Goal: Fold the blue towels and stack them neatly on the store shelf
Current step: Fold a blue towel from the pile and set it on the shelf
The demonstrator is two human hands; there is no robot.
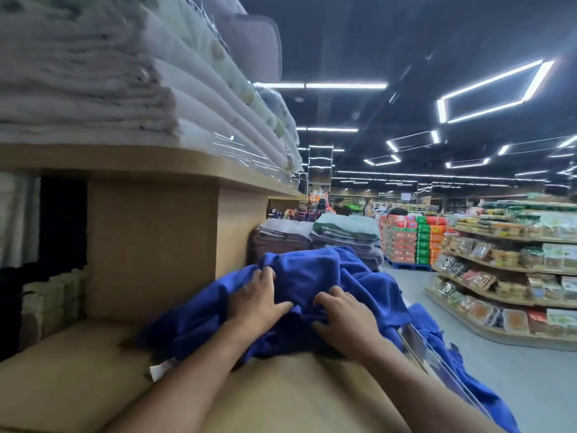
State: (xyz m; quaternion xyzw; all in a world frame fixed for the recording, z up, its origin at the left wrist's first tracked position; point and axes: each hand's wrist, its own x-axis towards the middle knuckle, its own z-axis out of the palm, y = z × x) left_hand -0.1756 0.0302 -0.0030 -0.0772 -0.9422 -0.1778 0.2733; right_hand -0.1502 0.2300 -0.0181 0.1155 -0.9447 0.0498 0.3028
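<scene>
A crumpled heap of blue towels (312,276) lies on the wooden store shelf (78,370) in front of me. Part of the blue cloth hangs over the shelf's right front edge toward the floor. My left hand (254,300) lies on top of the heap, fingers spread and pressing into the cloth. My right hand (343,317) rests on the heap just to the right, its fingers bent and digging into a fold. Whether either hand pinches the cloth is unclear.
A wooden divider (153,248) stands left of the heap under an upper shelf (125,157) loaded with pale folded linens (93,73). Folded grey and green towel stacks (343,235) sit further along. An aisle (468,354) and packaged-food shelves (515,276) lie to the right.
</scene>
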